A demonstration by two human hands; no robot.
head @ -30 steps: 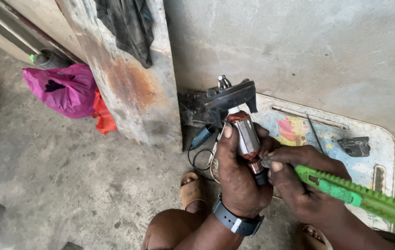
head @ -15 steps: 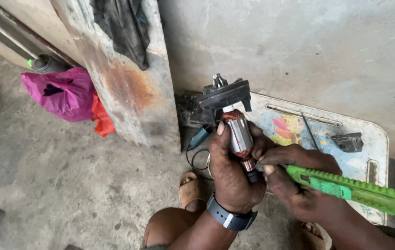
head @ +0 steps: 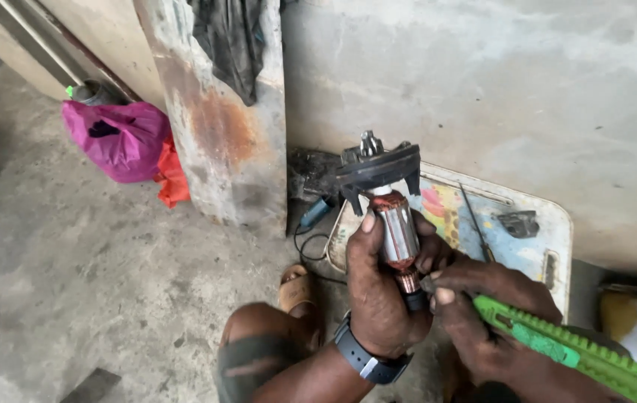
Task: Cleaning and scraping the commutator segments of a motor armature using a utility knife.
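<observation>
I see left hand (head: 378, 298) fingers wrapped around the copper-wound motor armature (head: 397, 235); right hand (head: 482, 313) fingers pinch the green utility knife (head: 579, 354) against its commutator. Short, steady strokes seem best.

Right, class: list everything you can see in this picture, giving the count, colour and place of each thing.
motor armature: one, silver and copper with a black fan on top, in the left hand
utility knife: one, green, in the right hand
bag: one, magenta, on the floor at left
metal sheet: one, rusty, leaning on the wall
tray: one, white with a colourful picture, on the floor
wristwatch: one, dark, left wrist
left hand: grips the armature
right hand: holds the knife
</observation>
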